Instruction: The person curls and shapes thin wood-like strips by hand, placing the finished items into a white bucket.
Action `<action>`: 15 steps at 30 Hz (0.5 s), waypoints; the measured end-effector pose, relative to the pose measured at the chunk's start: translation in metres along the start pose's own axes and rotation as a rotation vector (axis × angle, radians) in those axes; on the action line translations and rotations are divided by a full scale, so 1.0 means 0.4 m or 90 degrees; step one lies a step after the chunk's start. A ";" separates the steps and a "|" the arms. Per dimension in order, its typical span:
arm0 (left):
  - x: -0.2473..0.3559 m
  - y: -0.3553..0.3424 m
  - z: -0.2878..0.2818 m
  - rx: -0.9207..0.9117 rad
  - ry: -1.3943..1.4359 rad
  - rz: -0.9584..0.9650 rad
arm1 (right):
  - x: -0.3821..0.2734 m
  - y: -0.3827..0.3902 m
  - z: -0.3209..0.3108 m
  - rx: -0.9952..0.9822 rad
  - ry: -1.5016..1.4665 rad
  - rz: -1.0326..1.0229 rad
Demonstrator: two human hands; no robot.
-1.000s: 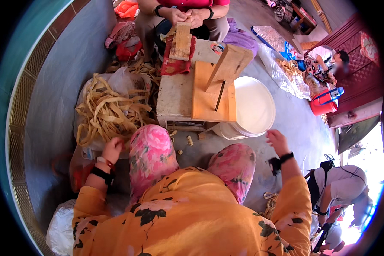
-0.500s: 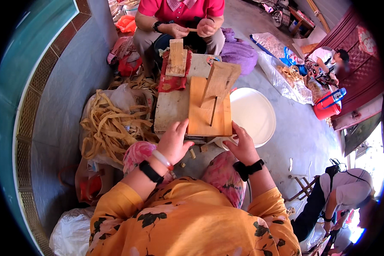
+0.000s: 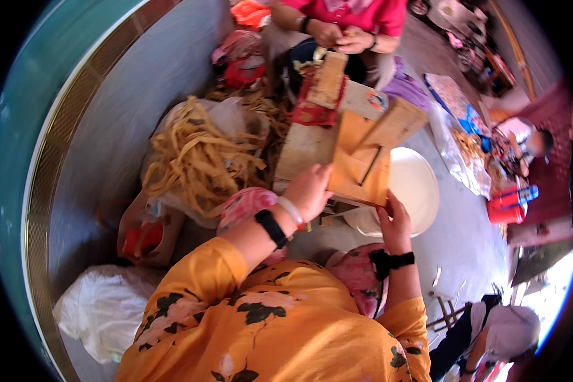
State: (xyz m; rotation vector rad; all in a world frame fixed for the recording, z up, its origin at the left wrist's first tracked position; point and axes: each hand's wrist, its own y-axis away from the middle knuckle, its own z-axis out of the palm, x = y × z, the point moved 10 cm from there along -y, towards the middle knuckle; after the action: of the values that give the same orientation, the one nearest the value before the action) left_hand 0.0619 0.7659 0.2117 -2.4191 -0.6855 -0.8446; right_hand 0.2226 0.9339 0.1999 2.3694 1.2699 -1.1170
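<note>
My left hand [image 3: 308,193] grips the near left edge of a flat wooden board [image 3: 344,180]. At the board's near right corner, my right hand [image 3: 396,223] holds the edge, with the thumb on the near side. A wooden plate [image 3: 398,122] stands tilted up from the board, and a dark narrow slot or strip [image 3: 370,167] runs below it. The board lies on a pale, worn bench top [image 3: 296,153]. Beyond it, a smaller wooden block [image 3: 328,79] rests on a red cloth [image 3: 313,114].
A white round tub [image 3: 423,191] stands right of the board. Long tan strips [image 3: 200,153] heap in a plastic bag on the left. Across the bench, a co-worker in pink [image 3: 388,16] works with both hands. A white sack [image 3: 102,305] sits at lower left.
My view has swung and tilted, so the bench and board appear further right and turned clockwise. Both hands stay at the board's edges. The co-worker's hands have come closer together.
</note>
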 end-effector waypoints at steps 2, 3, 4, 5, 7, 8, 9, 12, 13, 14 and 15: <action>0.007 0.006 0.000 -0.006 -0.004 0.017 | -0.003 -0.003 0.013 -0.010 -0.001 -0.007; 0.006 0.009 0.001 -0.007 -0.006 0.003 | -0.022 0.000 0.010 -0.017 0.013 -0.001; 0.005 0.011 0.000 -0.001 -0.017 -0.001 | -0.032 0.002 0.013 -0.023 0.027 0.006; 0.008 0.010 -0.002 0.004 -0.027 -0.001 | -0.031 0.002 0.015 -0.013 0.018 0.010; 0.002 0.018 -0.003 -0.009 -0.011 -0.016 | -0.024 0.004 0.021 0.009 0.001 0.018; -0.003 0.016 -0.007 -0.023 0.010 -0.020 | -0.022 0.005 0.023 0.017 -0.018 0.017; -0.010 0.015 -0.014 -0.036 0.032 -0.025 | -0.022 0.006 0.026 0.018 -0.036 0.026; -0.066 0.039 -0.166 0.120 0.086 -0.011 | -0.009 0.014 0.027 0.019 -0.128 0.063; -0.129 0.061 -0.220 0.170 0.092 -0.013 | 0.050 0.027 0.046 -0.005 -0.148 0.117; -0.226 0.090 -0.254 0.165 0.214 -0.134 | 0.135 0.046 0.064 -0.026 -0.166 0.173; -0.309 0.138 -0.310 0.201 0.150 -0.191 | 0.191 0.067 0.080 -0.046 -0.184 0.229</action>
State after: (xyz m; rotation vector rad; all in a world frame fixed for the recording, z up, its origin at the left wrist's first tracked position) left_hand -0.0426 0.6156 0.1999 -1.9289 -1.0189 -1.0317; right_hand 0.2527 0.9483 0.1195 2.1699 0.7388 -1.2137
